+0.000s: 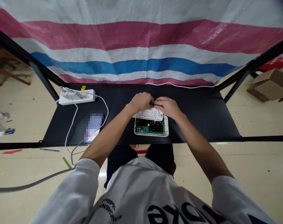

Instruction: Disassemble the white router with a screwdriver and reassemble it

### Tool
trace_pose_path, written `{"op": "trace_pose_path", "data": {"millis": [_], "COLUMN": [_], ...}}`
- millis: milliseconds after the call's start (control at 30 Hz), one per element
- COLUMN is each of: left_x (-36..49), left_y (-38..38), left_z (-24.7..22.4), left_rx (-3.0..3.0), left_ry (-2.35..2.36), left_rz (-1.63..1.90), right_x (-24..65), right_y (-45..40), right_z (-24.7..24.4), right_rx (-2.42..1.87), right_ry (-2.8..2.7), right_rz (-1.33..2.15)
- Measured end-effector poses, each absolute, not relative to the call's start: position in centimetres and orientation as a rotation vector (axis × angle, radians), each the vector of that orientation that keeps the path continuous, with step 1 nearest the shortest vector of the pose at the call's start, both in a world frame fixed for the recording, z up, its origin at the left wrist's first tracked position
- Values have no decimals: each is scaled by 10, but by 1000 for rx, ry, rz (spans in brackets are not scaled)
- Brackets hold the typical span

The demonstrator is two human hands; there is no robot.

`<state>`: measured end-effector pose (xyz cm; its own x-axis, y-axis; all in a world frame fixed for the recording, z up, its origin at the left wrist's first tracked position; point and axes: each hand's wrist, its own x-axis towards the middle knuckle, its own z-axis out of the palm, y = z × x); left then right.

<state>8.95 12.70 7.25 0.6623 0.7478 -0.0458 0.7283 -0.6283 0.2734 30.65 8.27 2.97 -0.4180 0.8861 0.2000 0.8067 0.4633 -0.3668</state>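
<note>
Over the black table (202, 119), the left hand (140, 102) and right hand (168, 107) come in tight together, fingers pinched narrow on a small dark piece (157, 105). It looks like both hands are holding it, but the fingers cover so much that I can't call what it is from up here. Right beneath them, the perforated white cover (148, 114) rests across the top of the open white case (151, 134), leaving the green circuit board (150, 127) exposed. The work is right at that cover's upper edge. Off to the left sits a white power strip (77, 97), its cable (106, 107) trailing across the tabletop.
</note>
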Motion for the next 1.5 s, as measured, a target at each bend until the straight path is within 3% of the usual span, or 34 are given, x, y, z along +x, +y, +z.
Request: {"op": "trace_pose_path", "data": {"millis": [233,633,900,1267,1500], "left_x": [81,79,74,79,92], "left_y": [143,153,153,174,196], "left_z": [53,57,68,76,57], "left_rx": [2528,2496,2486,2491,2438], "left_ry": [881,772,863,1114,1346], "left_rz": [381,417,556,735,565], "right_x": [306,316,308,303,315], "right_y": [80,73,37,-3,-20], "right_z": [33,29,39,24,14], "right_rx": [-1318,-1237,-1260,-1414,-1456], "right_ry": [-2380,-2207,-1832,-1511,-1442], "right_rz": [365,530,326,534,599]}}
